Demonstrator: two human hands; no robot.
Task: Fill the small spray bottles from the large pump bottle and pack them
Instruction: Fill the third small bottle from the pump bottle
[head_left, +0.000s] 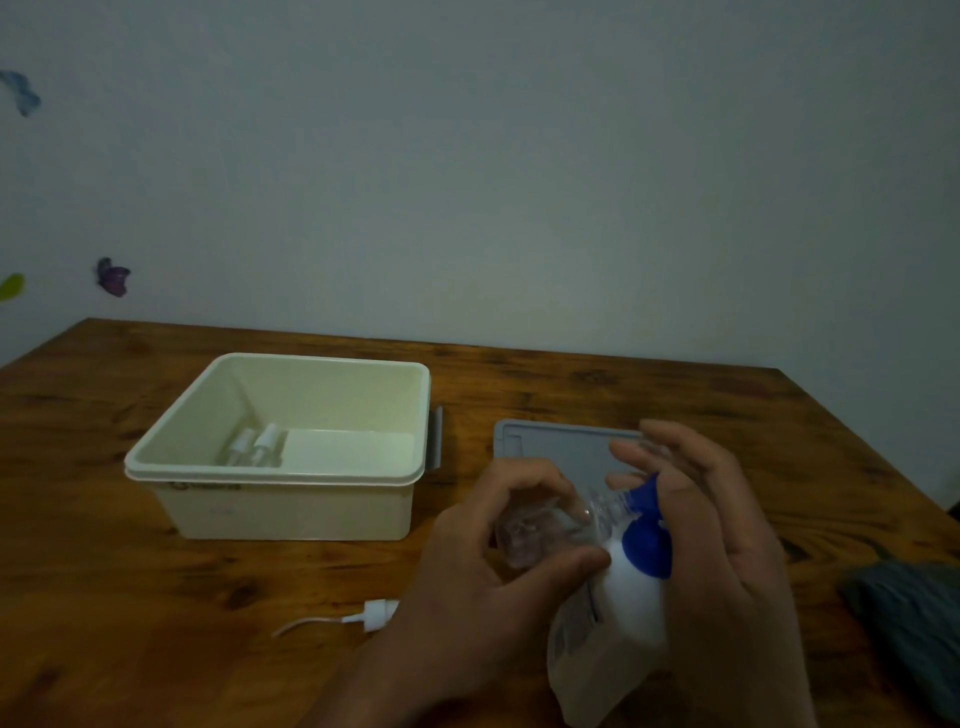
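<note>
Hands are working over the wooden table (519, 395) just right of the cream storage box (291, 512): the left hand (498, 551) is gripping a clear small spray bottle (540, 530), tilted under the blue nozzle (641, 501) of the white pump bottle (618, 623), which the right hand (722, 545) is pressing with straight fingers. Keeping mouth and nozzle aligned should prevent spills.

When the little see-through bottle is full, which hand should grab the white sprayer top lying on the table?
Probably the left hand. The white sprayer top lies right beside it, while the right hand is across on the blue pump of the large white bottle.
</note>
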